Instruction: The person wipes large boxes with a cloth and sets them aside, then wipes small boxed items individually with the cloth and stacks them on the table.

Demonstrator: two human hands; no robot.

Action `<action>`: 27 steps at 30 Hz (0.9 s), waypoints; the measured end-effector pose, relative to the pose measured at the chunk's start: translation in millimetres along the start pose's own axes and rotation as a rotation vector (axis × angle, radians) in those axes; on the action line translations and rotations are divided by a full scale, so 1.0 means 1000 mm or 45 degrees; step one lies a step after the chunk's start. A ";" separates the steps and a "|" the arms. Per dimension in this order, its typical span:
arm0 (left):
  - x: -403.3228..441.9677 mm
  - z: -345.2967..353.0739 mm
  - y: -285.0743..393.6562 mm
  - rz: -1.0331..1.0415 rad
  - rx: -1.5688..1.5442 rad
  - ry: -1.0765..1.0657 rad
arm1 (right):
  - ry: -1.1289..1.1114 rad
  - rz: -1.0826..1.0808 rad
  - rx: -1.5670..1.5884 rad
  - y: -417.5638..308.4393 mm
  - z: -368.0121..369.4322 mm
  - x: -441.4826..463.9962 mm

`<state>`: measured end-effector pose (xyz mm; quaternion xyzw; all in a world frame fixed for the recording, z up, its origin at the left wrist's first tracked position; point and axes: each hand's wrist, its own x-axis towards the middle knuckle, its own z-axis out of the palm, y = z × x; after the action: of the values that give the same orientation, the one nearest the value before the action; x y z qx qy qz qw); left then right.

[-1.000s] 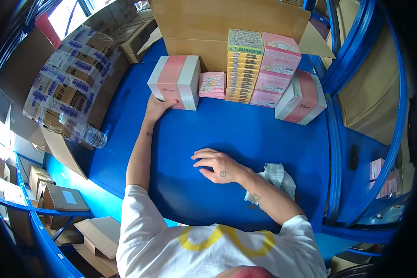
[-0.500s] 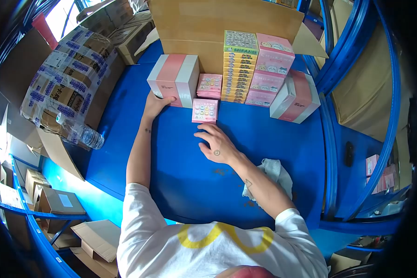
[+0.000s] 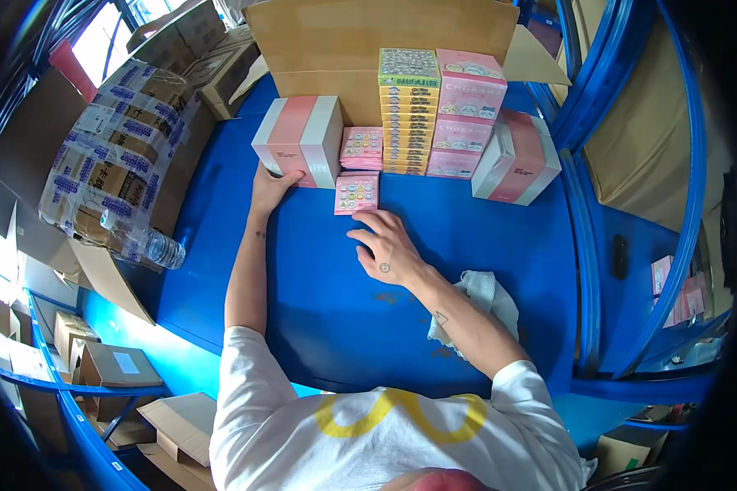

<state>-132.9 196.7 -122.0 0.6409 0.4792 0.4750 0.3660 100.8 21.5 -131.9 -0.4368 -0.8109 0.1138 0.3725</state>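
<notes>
My left hand (image 3: 273, 191) grips the lower front of a white box with a pink band (image 3: 297, 141); the thumb lies along its front and the other fingers are partly hidden by the box. Right of that box are two short stacks of small pink packets, a rear stack (image 3: 362, 146) and a front stack (image 3: 357, 194). My right hand (image 3: 387, 248) is just in front of the front stack, fingers bent and apart, with nothing in them. Its fingertips are close to the lower edge of that stack; whether they touch it I cannot tell.
Behind stand a tall stack of yellow packs (image 3: 407, 114), stacked pink boxes (image 3: 464, 98) and another white box with a pink band (image 3: 517, 159). A grey cloth (image 3: 491, 299) lies by my right forearm. At left are a plastic bottle (image 3: 162, 249) and a taped carton (image 3: 115, 155).
The whole view has shifted slightly. Both hands keep nearly the same places, the left at the white box and the right by the front packet stack.
</notes>
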 end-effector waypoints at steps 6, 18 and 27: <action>0.006 -0.002 -0.013 0.032 -0.001 -0.020 | 0.032 -0.129 -0.276 -0.005 -0.002 0.011; -0.003 0.001 0.009 -0.026 0.088 0.030 | 0.140 -0.061 -0.280 0.026 0.018 0.030; 0.005 -0.002 -0.006 -0.022 0.045 0.010 | 0.354 0.304 -0.199 0.035 0.013 0.037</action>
<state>-136.2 203.3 -125.8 0.6414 0.4945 0.4656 0.3568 101.3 73.0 -140.0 -0.5690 -0.7004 0.0323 0.4297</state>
